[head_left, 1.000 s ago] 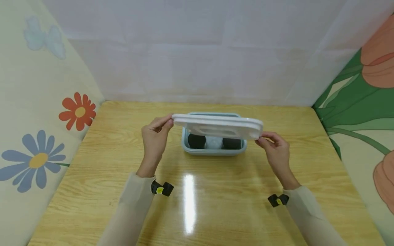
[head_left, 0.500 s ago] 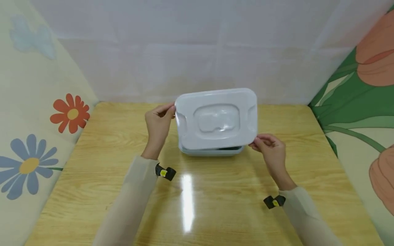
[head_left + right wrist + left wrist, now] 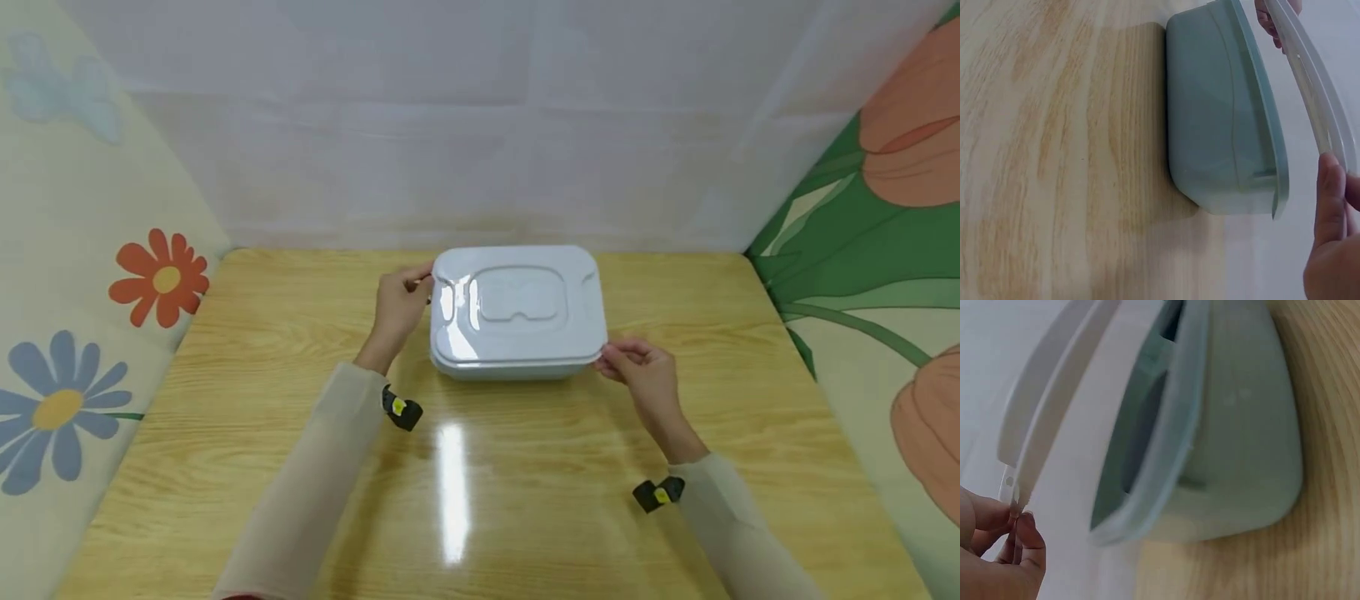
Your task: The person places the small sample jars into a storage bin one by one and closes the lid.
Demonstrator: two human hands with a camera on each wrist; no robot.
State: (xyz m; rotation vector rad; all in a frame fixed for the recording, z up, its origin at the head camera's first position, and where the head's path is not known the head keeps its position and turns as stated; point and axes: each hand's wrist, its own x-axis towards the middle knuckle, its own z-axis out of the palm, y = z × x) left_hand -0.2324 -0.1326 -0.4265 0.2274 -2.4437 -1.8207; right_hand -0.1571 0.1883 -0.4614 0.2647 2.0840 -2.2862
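Observation:
A white plastic lid [image 3: 517, 304] is held flat over a light blue-green storage box [image 3: 517, 372]. Both wrist views show a gap between the lid and the box rim. My left hand [image 3: 401, 302] pinches the lid's left edge between thumb and fingers. At the front right corner, my right hand [image 3: 641, 371] pinches the lid the same way. The box [image 3: 1229, 119] stands upright on the table. Inside it, dark contents [image 3: 1145, 440] show through the gap in the left wrist view; the lid hides them from the head view.
The wooden table [image 3: 300, 333] reaches back to a white cloth wall [image 3: 480, 167]. Flower-patterned panels flank it, with a red flower [image 3: 161, 279] on the left and green leaves [image 3: 825, 250] on the right.
The lid has turned from edge-on, through a raised tilt, to lying level above the box, covering the dark contents in the head view. Both hands have come down and inward with it.

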